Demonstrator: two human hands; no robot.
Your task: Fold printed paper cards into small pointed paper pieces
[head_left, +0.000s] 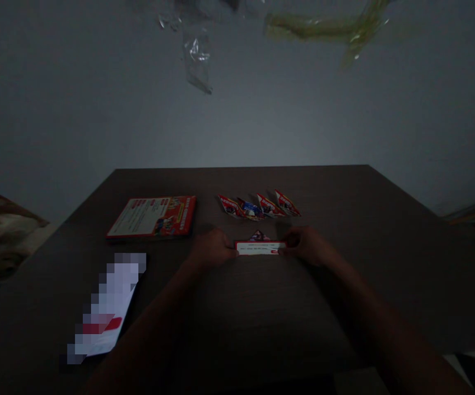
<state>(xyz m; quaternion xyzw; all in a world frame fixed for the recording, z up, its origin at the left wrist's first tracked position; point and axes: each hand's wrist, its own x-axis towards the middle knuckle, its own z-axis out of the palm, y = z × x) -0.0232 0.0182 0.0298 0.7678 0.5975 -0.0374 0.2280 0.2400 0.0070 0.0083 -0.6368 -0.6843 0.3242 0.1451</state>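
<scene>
A partly folded paper sheet lies on the table in front of me, its white printed strip with a red border facing up. A small pointed, coloured part of it sticks out beyond the far edge. My left hand pinches the left end of the paper, thumb at the near side. On the right end, my right hand is closed with its fingertips pressed on the paper. Just beyond stand several folded paper pieces in a row, red and blue with printed pictures and pointed corners.
A stack of red and white printed booklets or sheets lies at the left. Nearer me is a lit phone, its screen partly pixelated. The dark wooden table meets a wall with peeling tape. Cloth-like items sit beyond the left edge.
</scene>
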